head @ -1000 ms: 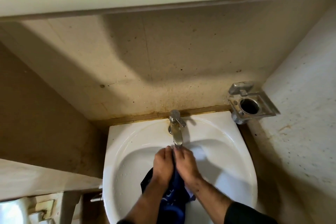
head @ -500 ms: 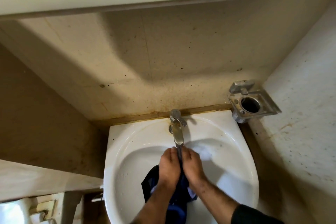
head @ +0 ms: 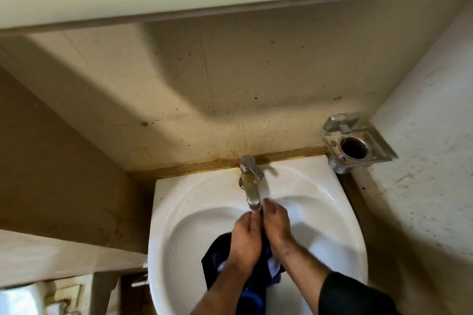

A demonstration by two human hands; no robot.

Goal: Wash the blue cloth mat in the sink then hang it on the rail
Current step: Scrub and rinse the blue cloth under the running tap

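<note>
The mat (head: 252, 286) lay bunched in the sink (head: 179, 225) bowl, below and in front of the tap (head: 252, 193). The left hand (head: 244, 240) and right hand (head: 277, 229) were pressed side by side on it, fingers curled down into the folds just under the tap spout; whether they pinched cloth could not be told. Risk, as judged: the wad sat over the bowl's centre and could block the drain, and rubbing so near the spout could knock knuckles or splash over the rim.
</note>
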